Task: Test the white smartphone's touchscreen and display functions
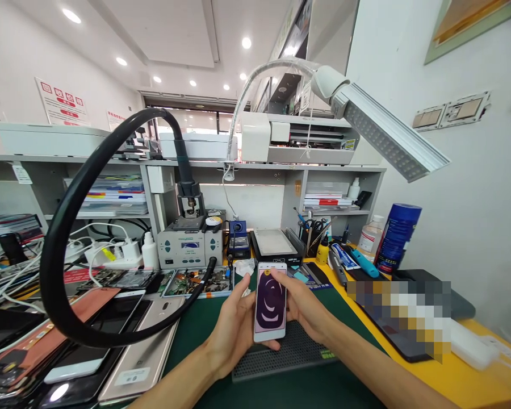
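A white smartphone with a lit purple swirl screen is held upright above a dark ridged mat on the green bench mat. My left hand wraps around its left side and bottom. My right hand grips its right edge, a fingertip touching the top of the screen.
A thick black hose arcs over stacked phones and panels at left. A hot-air station, a small heating plate, bottles, tools and a blue can line the back. A white LED lamp hangs at upper right.
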The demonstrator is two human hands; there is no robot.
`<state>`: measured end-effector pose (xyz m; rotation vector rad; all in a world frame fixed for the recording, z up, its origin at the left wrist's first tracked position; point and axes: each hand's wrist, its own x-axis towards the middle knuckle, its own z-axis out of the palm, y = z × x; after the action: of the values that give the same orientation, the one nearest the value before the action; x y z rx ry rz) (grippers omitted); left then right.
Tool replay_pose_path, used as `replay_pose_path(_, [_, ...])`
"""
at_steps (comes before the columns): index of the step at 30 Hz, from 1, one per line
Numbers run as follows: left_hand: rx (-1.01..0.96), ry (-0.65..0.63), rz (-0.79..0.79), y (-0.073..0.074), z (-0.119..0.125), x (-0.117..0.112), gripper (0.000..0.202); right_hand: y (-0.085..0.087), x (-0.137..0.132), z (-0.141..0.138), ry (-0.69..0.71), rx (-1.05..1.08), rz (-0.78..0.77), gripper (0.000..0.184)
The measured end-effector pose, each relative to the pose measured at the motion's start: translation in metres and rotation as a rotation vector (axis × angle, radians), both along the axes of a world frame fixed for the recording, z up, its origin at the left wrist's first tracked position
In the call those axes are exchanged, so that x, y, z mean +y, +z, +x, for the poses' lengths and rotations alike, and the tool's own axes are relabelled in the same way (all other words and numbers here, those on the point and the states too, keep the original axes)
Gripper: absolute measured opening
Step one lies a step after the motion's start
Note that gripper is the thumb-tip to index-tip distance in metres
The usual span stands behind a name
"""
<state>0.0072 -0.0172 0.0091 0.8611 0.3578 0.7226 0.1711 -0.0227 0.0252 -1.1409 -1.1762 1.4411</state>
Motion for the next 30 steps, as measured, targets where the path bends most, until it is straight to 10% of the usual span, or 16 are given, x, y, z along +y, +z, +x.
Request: replay_pose_path(30, [-0.048, -0.019, -0.113, 0.0020, -0.0071, 0.0062, 0.073, -0.0102, 0.0087, 0.0062, 0.050, 0.020, 0.005, 0.044])
